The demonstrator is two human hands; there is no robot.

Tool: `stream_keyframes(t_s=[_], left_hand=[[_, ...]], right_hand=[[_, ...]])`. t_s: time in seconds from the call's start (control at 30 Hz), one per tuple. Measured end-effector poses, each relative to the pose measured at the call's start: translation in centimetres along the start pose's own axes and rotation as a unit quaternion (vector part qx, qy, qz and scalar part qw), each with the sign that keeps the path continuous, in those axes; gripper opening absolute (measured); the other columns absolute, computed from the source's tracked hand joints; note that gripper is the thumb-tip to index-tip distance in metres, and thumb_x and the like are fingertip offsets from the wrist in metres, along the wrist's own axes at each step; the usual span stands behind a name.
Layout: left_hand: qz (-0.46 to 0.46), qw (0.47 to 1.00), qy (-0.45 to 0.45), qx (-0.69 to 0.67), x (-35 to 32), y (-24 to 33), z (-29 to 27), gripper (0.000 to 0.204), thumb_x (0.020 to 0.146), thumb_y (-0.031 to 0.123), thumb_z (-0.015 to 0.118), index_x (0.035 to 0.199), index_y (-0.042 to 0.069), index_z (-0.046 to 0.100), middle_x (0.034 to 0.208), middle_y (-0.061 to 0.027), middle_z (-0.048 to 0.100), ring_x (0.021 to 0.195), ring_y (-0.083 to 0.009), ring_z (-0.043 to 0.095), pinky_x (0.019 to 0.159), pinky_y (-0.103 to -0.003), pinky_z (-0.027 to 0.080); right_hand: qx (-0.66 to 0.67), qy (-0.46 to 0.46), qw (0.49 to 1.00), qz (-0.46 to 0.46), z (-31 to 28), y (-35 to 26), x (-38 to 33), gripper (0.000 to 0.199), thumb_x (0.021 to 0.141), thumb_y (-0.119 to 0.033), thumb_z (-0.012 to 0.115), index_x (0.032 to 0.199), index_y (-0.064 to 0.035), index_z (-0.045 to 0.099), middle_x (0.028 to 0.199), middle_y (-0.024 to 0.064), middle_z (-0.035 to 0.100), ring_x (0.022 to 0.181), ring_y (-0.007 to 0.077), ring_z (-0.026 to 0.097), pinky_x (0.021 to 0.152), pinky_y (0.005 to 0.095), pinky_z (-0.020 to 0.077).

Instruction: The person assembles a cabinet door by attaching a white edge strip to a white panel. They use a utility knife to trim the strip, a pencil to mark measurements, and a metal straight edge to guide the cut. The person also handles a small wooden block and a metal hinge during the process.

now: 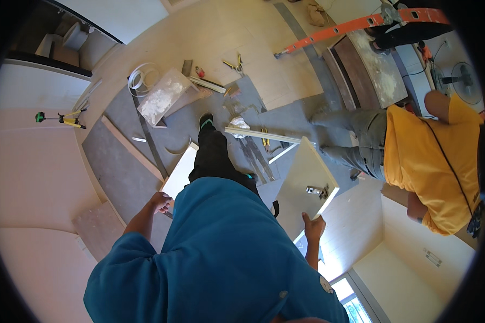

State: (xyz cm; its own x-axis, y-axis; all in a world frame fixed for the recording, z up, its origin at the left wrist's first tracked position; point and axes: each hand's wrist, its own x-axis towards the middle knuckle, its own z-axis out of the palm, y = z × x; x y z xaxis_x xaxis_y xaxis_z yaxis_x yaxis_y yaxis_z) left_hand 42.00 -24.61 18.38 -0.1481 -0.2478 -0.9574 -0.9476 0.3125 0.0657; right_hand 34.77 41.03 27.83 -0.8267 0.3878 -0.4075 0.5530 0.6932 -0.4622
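Observation:
My right hand point(313, 228) is closed on the lower edge of a cream cabinet door point(300, 180), thumb on its face. A metal hinge point(317, 191) is fixed near that door's right edge. At my other side, my left hand point(160, 202) has its fingers curled at the near corner of a white panel point(181, 171), which my body and leg partly cover. Both boards are tilted, one on each side of me.
A person in a yellow shirt point(431, 161) stands at the right, near an orange ladder point(355, 29). Pliers point(234, 64), a coil of edging strip point(143, 79), a dusty board point(164, 99) and long strips point(263, 135) litter the floor. A tripod laser level point(64, 118) stands at left.

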Motion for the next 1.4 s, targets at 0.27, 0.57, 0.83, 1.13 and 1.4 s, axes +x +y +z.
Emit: stream_keyframes(t_s=[0.27,0.57,0.83,1.13,1.4], left_hand=[[0.009,0.999,0.007,-0.032,3.8,6.2,-12.6,0.016,0.1,0.016,0.065,0.104,0.0,0.068,0.077,-0.0107,0.063,0.057,-0.0207,0.059,0.048,-0.036,0.047],[0.171,0.967,0.007,-0.19,15.7,25.5,-35.7,0.004,0.096,0.012,0.062,0.095,0.009,0.061,0.071,-0.0021,0.057,0.053,-0.012,0.049,0.045,-0.03,0.037],[0.485,0.875,-0.003,-0.004,8.7,56.0,-35.2,0.034,0.097,0.021,0.063,0.123,0.0,0.066,0.098,-0.0114,0.07,0.077,-0.0158,0.065,0.065,-0.03,0.054],[0.88,0.445,0.085,0.146,-11.5,87.4,-19.5,0.068,0.08,0.017,0.083,0.14,0.005,0.054,0.132,-0.0186,0.061,0.126,-0.0376,0.057,0.103,-0.045,0.049],[0.806,0.571,-0.002,0.152,-11.3,100.2,-23.8,0.042,0.078,0.029,0.085,0.107,0.003,0.069,0.1,-0.0157,0.07,0.099,-0.0379,0.065,0.085,-0.046,0.051]], right_hand=[[-0.036,0.03,0.997,-0.06,2.3,-15.5,7.1,0.04,0.081,-0.034,0.083,0.101,-0.0005,0.073,0.092,0.0218,0.076,0.088,0.0405,0.073,0.08,0.0478,0.0562],[0.047,0.04,0.997,-0.056,-0.2,-32.2,11.4,0.032,0.083,-0.016,0.082,0.107,0.0043,0.074,0.098,0.0141,0.079,0.088,0.0207,0.074,0.082,0.0357,0.0577],[-0.043,0.075,0.994,-0.068,-2.9,-46.3,19.0,0.049,0.077,-0.046,0.083,0.102,-0.0045,0.076,0.086,0.0182,0.075,0.082,0.0349,0.072,0.076,0.0458,0.0538],[0.041,0.0,0.98,-0.196,-4.7,-56.6,35.4,0.045,0.077,-0.041,0.085,0.106,-0.0076,0.077,0.082,0.0142,0.074,0.075,0.0304,0.071,0.073,0.0414,0.0533],[0.042,-0.089,0.936,-0.339,-5.0,-66.0,52.5,0.049,0.072,-0.042,0.088,0.102,-0.0046,0.077,0.083,0.0189,0.072,0.074,0.0348,0.068,0.07,0.042,0.0523]])
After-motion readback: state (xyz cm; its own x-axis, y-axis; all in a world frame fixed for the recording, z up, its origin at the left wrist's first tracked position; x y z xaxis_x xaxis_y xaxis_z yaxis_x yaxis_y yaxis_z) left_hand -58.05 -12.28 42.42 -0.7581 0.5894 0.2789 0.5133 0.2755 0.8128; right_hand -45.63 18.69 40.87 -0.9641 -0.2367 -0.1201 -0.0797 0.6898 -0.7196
